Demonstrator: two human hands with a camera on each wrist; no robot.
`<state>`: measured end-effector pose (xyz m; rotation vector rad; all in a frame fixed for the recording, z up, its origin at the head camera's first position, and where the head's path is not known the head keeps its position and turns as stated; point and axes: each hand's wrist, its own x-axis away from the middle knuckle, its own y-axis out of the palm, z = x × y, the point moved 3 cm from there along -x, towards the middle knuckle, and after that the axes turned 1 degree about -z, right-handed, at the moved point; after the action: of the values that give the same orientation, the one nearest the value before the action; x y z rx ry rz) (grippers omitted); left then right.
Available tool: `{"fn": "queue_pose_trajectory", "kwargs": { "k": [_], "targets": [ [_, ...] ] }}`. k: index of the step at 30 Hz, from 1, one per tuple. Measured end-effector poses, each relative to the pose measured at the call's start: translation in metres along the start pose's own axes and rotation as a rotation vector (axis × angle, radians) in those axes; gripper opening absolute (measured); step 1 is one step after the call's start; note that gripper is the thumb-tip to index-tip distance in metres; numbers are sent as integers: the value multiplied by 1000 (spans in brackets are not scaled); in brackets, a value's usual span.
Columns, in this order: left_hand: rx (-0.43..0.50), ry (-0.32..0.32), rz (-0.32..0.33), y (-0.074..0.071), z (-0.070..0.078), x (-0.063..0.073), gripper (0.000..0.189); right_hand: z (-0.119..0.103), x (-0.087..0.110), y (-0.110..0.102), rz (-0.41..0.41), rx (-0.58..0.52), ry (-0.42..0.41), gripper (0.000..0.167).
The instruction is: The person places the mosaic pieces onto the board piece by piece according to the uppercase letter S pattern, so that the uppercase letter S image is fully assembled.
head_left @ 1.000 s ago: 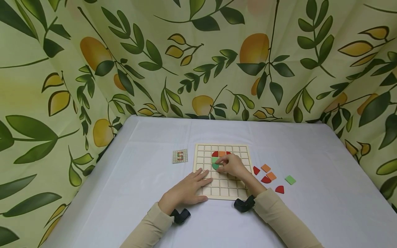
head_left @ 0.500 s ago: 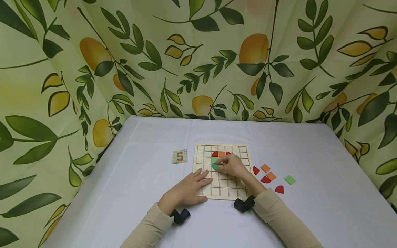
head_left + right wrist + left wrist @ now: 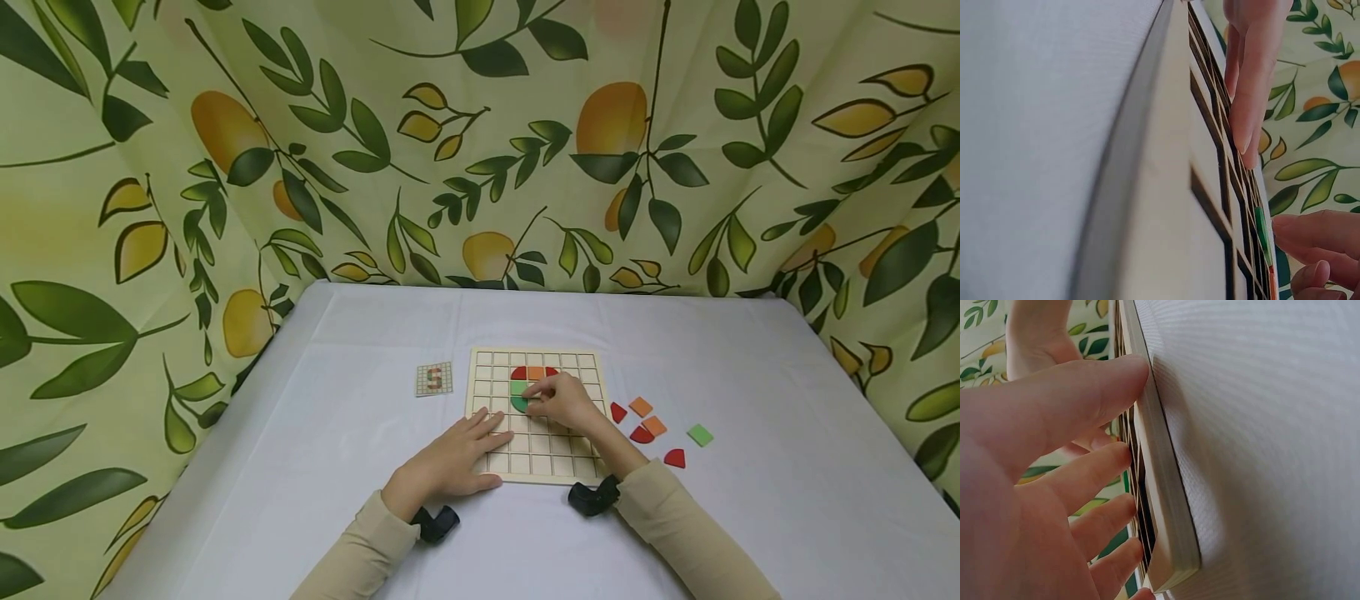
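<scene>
A square wooden grid board (image 3: 551, 446) lies on the white table. Red quarter-round tiles (image 3: 519, 372), an orange square tile (image 3: 536, 372), a light green square tile (image 3: 518, 387) and a dark green rounded tile (image 3: 519, 404) sit in its upper cells. My right hand (image 3: 564, 402) reaches over the board, its fingertips at the green tiles; the right wrist view has the thumb (image 3: 1316, 275) apart from the index finger. My left hand (image 3: 457, 454) rests with fingers spread on the board's lower left, its thumb (image 3: 1116, 384) against the near edge.
Right of the board lie loose tiles: red ones (image 3: 674, 458), orange squares (image 3: 641, 407) and a light green square (image 3: 701, 435). A small pattern card (image 3: 434, 379) with an S-shaped figure lies left of the board. A leaf-print curtain (image 3: 480, 150) hangs behind the table.
Both hands stay nearly still on the board, the right one at the green tiles throughout. The tiles keep their places; the view has shifted very slightly.
</scene>
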<state>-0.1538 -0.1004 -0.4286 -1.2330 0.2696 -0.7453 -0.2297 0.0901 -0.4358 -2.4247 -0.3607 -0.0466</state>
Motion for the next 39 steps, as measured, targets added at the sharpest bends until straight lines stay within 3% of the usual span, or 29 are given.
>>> {"fn": "queue_pose_trajectory", "kwargs": {
  "k": [10,27,39],
  "targets": [
    [10,-1,0,1,0,-1,62,0,11,-5,2,-14,36,17],
    [10,-10,1,0,1,-1,62,10,28,-17,-33,-73,-41,20],
    [15,7,14,0,1,0,62,22,39,-29,-31,-52,-39,20]
  ]
}}
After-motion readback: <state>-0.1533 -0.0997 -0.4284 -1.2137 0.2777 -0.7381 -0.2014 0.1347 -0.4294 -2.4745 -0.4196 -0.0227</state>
